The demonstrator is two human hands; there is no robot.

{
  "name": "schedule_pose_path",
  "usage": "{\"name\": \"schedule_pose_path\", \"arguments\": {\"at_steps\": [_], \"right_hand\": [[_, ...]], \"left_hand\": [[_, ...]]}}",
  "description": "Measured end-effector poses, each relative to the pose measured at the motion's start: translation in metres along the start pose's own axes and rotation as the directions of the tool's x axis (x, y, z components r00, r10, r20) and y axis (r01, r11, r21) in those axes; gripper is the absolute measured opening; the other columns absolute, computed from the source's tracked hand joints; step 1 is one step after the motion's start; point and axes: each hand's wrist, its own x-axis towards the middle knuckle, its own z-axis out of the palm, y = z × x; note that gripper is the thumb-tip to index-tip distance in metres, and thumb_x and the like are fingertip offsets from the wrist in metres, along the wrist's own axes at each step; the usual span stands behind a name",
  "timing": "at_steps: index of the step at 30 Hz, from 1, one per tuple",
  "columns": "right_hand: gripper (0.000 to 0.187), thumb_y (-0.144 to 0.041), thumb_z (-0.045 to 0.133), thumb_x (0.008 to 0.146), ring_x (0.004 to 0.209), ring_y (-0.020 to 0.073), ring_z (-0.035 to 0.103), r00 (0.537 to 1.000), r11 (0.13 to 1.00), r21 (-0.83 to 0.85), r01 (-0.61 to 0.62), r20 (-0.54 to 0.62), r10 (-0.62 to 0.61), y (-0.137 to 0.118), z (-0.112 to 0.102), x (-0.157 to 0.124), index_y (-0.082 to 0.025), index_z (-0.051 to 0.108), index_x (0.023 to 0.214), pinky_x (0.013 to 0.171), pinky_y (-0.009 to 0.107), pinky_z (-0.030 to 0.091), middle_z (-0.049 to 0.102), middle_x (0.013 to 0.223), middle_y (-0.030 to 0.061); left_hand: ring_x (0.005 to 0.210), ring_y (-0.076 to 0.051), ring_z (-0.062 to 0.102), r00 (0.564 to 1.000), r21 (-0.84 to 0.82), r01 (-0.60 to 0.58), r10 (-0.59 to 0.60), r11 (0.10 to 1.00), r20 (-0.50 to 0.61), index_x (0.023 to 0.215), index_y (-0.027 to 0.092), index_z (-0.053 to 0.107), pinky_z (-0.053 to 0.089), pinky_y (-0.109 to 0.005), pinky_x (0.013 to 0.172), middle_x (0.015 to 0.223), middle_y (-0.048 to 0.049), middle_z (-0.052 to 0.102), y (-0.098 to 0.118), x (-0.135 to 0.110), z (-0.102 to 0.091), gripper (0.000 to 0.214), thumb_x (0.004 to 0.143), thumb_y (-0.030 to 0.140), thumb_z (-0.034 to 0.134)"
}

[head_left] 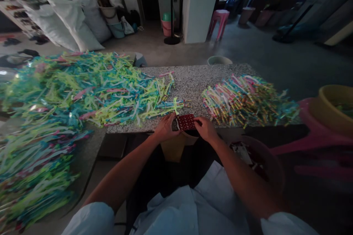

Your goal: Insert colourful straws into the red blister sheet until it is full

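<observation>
Between my hands, at the near edge of the stone tabletop (pixel 190 77), is a small dark red sheet with pale marks (pixel 186 122). My left hand (pixel 164 129) grips its left end, where a yellow-green strip (pixel 175 106) sticks up. The fingers of my right hand (pixel 205 128) pinch the sheet's right edge. A few thin sticks with ribbon ends (pixel 179 103) lie just beyond my hands. To the left spreads a big heap of green, blue and pink ribbon strips (pixel 110 88). On the right lies a pile of ribboned sticks (pixel 245 99).
A pink stool (pixel 311 121) with a yellow tub (pixel 336 99) stands at the right. By my right forearm is a basin of scraps (pixel 264 150). White sacks (pixel 63 14) lean at the back left. A white pillar (pixel 202 5) and another pink stool (pixel 220 20) stand behind the table.
</observation>
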Motion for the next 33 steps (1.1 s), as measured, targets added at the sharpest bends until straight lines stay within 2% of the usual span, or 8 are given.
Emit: {"name": "schedule_pose_path", "arguments": {"at_steps": [11, 28, 33], "right_hand": [[0.022, -0.024, 0.059, 0.093, 0.102, 0.0233, 0.069, 1.0, 1.0, 0.003, 0.026, 0.0, -0.026, 0.004, 0.002, 0.0, -0.019, 0.075, 0.107, 0.096, 0.037, 0.053, 0.075, 0.11, 0.0087], [0.019, -0.021, 0.061, 0.094, 0.102, 0.0218, 0.069, 1.0, 0.999, -0.039, -0.006, 0.007, 0.006, -0.002, -0.001, 0.001, -0.02, 0.076, 0.106, 0.095, 0.034, 0.052, 0.075, 0.111, 0.0083], [0.019, -0.02, 0.062, 0.095, 0.104, 0.0222, 0.068, 0.998, 0.992, -0.126, 0.017, 0.069, -0.008, -0.009, -0.005, 0.003, -0.02, 0.075, 0.108, 0.096, 0.033, 0.051, 0.074, 0.11, 0.0082]], "left_hand": [[0.135, -0.037, 0.056, 1.0, 0.004, -0.007, 0.007, 1.0, 0.0, 0.153, 0.016, 0.041, 0.045, -0.052, 0.116, 0.14, -0.0173, 0.063, -0.001, 0.001, 0.0, 0.093, 0.075, 0.043, 0.083], [0.136, -0.037, 0.054, 1.0, 0.0, -0.014, 0.014, 1.0, 0.009, 0.154, 0.017, 0.04, 0.044, -0.053, 0.116, 0.142, -0.0175, 0.061, 0.0, 0.001, 0.0, 0.093, 0.076, 0.041, 0.083], [0.134, -0.037, 0.056, 1.0, 0.008, -0.004, 0.004, 1.0, 0.009, 0.155, 0.018, 0.039, 0.045, -0.053, 0.115, 0.138, -0.0162, 0.063, 0.0, 0.001, 0.0, 0.095, 0.076, 0.047, 0.084]]}}
